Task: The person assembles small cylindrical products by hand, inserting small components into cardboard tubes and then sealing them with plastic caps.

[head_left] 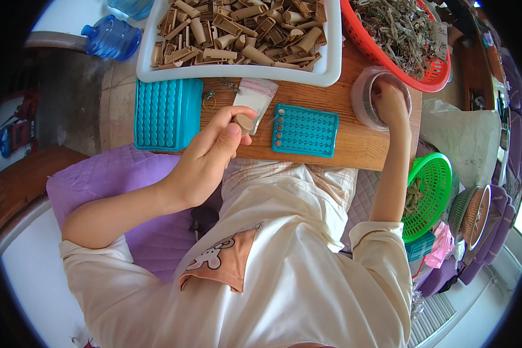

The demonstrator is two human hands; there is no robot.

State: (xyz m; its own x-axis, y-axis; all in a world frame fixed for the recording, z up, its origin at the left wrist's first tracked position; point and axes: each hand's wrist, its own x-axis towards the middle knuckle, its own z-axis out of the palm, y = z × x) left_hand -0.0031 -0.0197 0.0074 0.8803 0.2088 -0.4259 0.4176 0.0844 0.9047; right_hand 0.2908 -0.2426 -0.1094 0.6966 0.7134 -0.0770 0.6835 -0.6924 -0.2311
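Above the table's near edge, my left hand [217,134] is closed around a small brown plastic piece [243,122], its round end showing between thumb and fingers. My right hand [390,103] reaches down into a clear round tub [361,98] at the right of the table; its fingertips and whatever they touch inside are hidden. Between the hands lies a teal tray [307,132] with rows of round cells, several small round pieces sitting along its left column. A small clear bag with a white slip [255,98] is just beyond my left hand.
A white bin [243,75] of brown plastic pieces stands at the back. Left of it are blue water bottles [113,37]; below, stacked teal trays [167,113]. A red basket [371,46] sits back right, a green basket [438,191] beside the wooden table [354,153].
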